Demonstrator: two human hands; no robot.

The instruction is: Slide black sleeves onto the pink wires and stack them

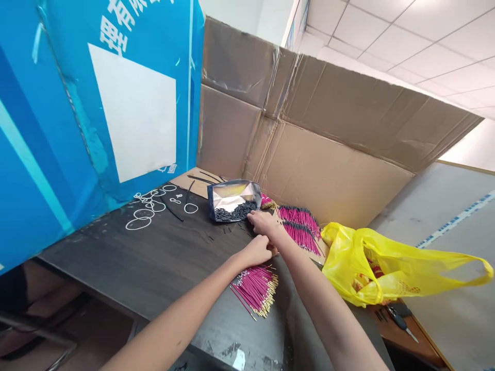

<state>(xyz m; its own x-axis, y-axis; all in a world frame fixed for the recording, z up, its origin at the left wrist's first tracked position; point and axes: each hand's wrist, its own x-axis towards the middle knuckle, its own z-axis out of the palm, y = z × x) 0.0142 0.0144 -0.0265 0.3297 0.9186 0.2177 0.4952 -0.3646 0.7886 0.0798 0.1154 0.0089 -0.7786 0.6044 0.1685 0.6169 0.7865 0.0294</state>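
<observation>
My left hand (258,251) is closed in a loose fist on the dark table (154,257), just above a bundle of pink sticks with yellow tips (255,287); what its fingers hold is hidden. My right hand (263,222) reaches further in, fingers curled down at the table beside a silver foil bag (232,198) holding short black sticks (235,212). More pink sticks (299,226) lie in rows to the right of that hand.
A yellow plastic bag (379,265) lies at the right. White rubber rings (149,208) are scattered at the left. Cardboard walls (328,154) and a blue board (77,103) enclose the table. Scissors (400,319) lie at the lower right.
</observation>
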